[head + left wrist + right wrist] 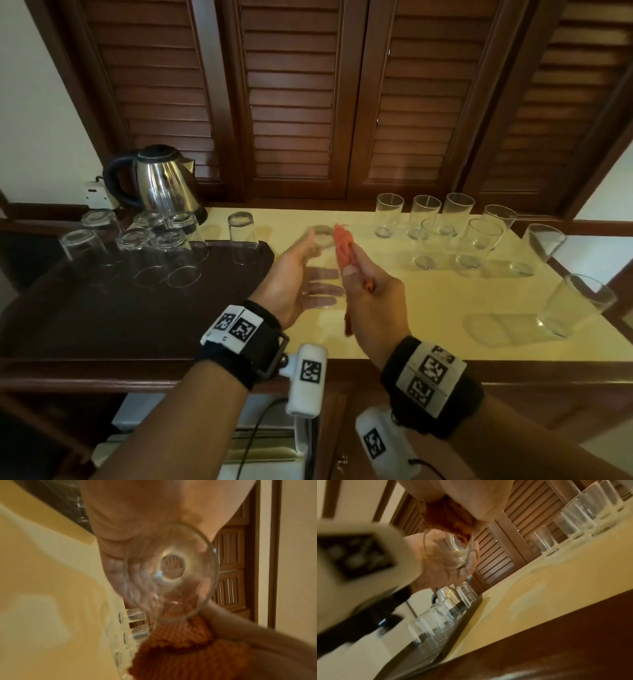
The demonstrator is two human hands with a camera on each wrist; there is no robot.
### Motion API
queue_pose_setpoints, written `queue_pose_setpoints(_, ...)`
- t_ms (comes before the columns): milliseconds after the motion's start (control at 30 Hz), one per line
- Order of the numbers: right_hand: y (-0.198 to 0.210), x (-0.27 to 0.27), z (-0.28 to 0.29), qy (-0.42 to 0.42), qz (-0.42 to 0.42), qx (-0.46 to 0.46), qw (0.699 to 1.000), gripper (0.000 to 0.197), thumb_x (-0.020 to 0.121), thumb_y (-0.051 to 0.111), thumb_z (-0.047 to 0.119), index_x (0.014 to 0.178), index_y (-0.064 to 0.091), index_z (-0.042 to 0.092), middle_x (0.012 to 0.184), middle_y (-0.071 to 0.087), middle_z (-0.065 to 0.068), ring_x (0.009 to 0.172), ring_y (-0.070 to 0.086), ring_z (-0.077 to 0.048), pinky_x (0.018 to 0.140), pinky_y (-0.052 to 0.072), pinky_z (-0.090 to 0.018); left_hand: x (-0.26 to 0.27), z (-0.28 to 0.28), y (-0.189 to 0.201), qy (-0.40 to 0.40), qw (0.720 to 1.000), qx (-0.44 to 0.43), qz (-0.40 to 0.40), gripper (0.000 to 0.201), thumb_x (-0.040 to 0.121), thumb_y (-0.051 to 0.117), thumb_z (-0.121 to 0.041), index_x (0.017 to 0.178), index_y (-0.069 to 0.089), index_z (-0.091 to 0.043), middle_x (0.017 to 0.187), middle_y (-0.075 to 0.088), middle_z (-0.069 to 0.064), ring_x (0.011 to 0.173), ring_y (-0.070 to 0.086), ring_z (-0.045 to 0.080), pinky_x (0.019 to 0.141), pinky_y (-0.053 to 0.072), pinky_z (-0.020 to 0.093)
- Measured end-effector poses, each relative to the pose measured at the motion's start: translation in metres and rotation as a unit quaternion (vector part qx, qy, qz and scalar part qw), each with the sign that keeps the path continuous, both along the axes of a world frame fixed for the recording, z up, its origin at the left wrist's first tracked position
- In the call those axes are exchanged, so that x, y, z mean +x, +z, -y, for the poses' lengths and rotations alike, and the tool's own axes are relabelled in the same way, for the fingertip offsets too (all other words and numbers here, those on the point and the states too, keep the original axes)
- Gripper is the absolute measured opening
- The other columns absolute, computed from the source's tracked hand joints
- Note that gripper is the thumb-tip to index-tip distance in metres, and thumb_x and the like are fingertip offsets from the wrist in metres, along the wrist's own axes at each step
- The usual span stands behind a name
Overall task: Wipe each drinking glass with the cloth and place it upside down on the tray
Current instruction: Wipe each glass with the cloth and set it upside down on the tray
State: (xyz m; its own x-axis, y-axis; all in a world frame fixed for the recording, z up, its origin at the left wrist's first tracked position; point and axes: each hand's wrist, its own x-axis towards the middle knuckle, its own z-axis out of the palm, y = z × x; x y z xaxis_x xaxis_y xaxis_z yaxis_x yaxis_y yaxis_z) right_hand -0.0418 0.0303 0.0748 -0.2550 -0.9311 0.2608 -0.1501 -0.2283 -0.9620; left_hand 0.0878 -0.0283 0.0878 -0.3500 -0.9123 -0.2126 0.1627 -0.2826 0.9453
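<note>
Wiping is the step in hand: the left hand (287, 274) holds one drinking glass (320, 265) on its side above the tabletop (411, 308), just right of the tray (102, 308), base pointing away from the person and open mouth toward them. Its grip is wrapped round the wall, fingers (322, 291) showing through the glass and thumb lying along the far side. The right hand (370, 301) pinches the orange cloth (344, 250), bunched, thumb pressing it flat against the outer wall right of the glass.

To do this well, a judgement only: the left grip should stay firm but not squeezing, since thin glass is slippery under a cloth. The cloth seems to cover only one strip of the outside, so the glass needs turning in the palm to bring every side past it, then the cloth pushed inside to the base. Fingerprints from the holding hand are the likely flaw, so a last pass over that area helps.

Right of the tray, upright glasses (442, 233) wait; on the tray, inverted glasses (154, 246) stand clustered at its far end, so room remains nearer the person.
</note>
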Motion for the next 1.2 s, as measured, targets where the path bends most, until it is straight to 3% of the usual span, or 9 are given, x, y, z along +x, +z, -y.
queue_pose_setpoints(33,0.0,-0.005,0.006,-0.007,0.021,-0.002,1.0,0.043,0.106,0.049,0.017,0.142,0.053,0.04,0.089,0.072,0.017,0.066,0.062,0.007,0.089,0.03,-0.031,-0.001,-0.001,0.0,-0.024,1.0,-0.01,0.008,0.045,0.102,0.054,-0.057,0.128,0.061,-0.021,0.117,0.072,0.018,0.087,0.073,0.027,0.071,0.058,0.036)
queue_pose_setpoints(67,0.0,-0.009,0.012,-0.017,0.031,-0.004,0.999,0.043,0.105,0.049,0.018,0.141,0.056,0.04,0.095,0.07,0.02,0.077,0.062,0.008,0.086,0.059,-0.031,-0.002,-0.003,-0.001,-0.031,0.999,-0.025,0.011,0.041,0.099,0.061,-0.051,0.125,0.062,-0.019,0.113,0.071,0.016,0.084,0.072,0.025,0.069,0.058,0.034)
queue_pose_setpoints(367,0.015,-0.007,0.017,-0.029,-0.002,-0.03,0.999,0.041,0.105,0.049,0.021,0.14,0.055,0.043,0.098,0.074,0.016,0.075,0.061,0.004,0.076,0.051,-0.025,0.0,0.003,0.003,-0.008,0.998,-0.065,-0.008,0.044,0.095,0.066,-0.049,0.127,0.065,-0.02,0.109,0.071,0.013,0.082,0.07,0.023,0.073,0.057,0.034)
queue_pose_setpoints(500,0.013,0.007,0.001,0.02,-0.027,-0.017,0.999,0.045,0.107,0.048,0.016,0.145,0.048,0.038,0.077,0.071,-0.001,0.043,0.054,-0.01,0.041,0.046,-0.024,0.003,0.008,0.005,0.016,0.999,-0.034,-0.027,0.061,0.097,0.053,-0.068,0.135,0.061,-0.022,0.123,0.073,0.017,0.103,0.073,0.032,0.087,0.059,0.045)
queue_pose_setpoints(633,0.014,-0.006,0.017,-0.034,-0.018,-0.026,0.999,0.043,0.104,0.049,0.024,0.147,0.051,0.032,0.105,0.073,0.007,0.085,0.069,-0.005,0.079,0.056,-0.028,0.002,0.006,0.004,-0.01,0.997,-0.074,0.0,0.05,0.088,0.069,-0.051,0.127,0.064,-0.021,0.114,0.07,0.014,0.092,0.069,0.026,0.077,0.056,0.037)
queue_pose_setpoints(767,0.017,0.003,0.003,0.016,-0.03,-0.007,0.999,0.045,0.107,0.048,0.017,0.146,0.046,0.038,0.076,0.07,0.003,0.042,0.051,-0.009,0.041,0.046,-0.026,0.004,0.01,0.007,0.0,0.999,-0.031,-0.025,0.061,0.092,0.057,-0.068,0.135,0.06,-0.024,0.118,0.072,0.018,0.1,0.072,0.03,0.082,0.059,0.042)
queue_pose_setpoints(867,0.019,-0.01,0.019,-0.032,-0.004,-0.038,0.999,0.043,0.106,0.049,0.02,0.147,0.051,0.032,0.102,0.074,0.01,0.076,0.07,-0.007,0.072,0.057,-0.027,0.001,0.007,0.006,-0.039,0.998,-0.052,-0.006,0.041,0.098,0.063,-0.049,0.126,0.062,-0.019,0.103,0.072,0.015,0.087,0.071,0.024,0.073,0.055,0.036)
queue_pose_setpoints(1033,0.015,0.006,0.001,0.028,-0.04,-0.015,0.999,0.045,0.107,0.047,0.018,0.148,0.045,0.037,0.067,0.064,0.008,0.04,0.049,-0.008,0.039,0.043,-0.023,0.007,0.013,0.012,0.002,0.999,-0.032,-0.016,0.061,0.098,0.053,-0.066,0.135,0.061,-0.018,0.109,0.073,0.017,0.093,0.073,0.028,0.085,0.056,0.045)
queue_pose_setpoints(1200,0.018,0.0,0.016,-0.02,0.002,-0.034,0.999,0.043,0.106,0.049,0.019,0.147,0.051,0.033,0.095,0.074,0.012,0.073,0.068,-0.007,0.069,0.059,-0.03,0.005,0.012,0.014,-0.013,0.997,-0.072,0.012,0.04,0.097,0.065,-0.051,0.121,0.068,-0.019,0.105,0.068,0.012,0.082,0.068,0.023,0.068,0.054,0.034)
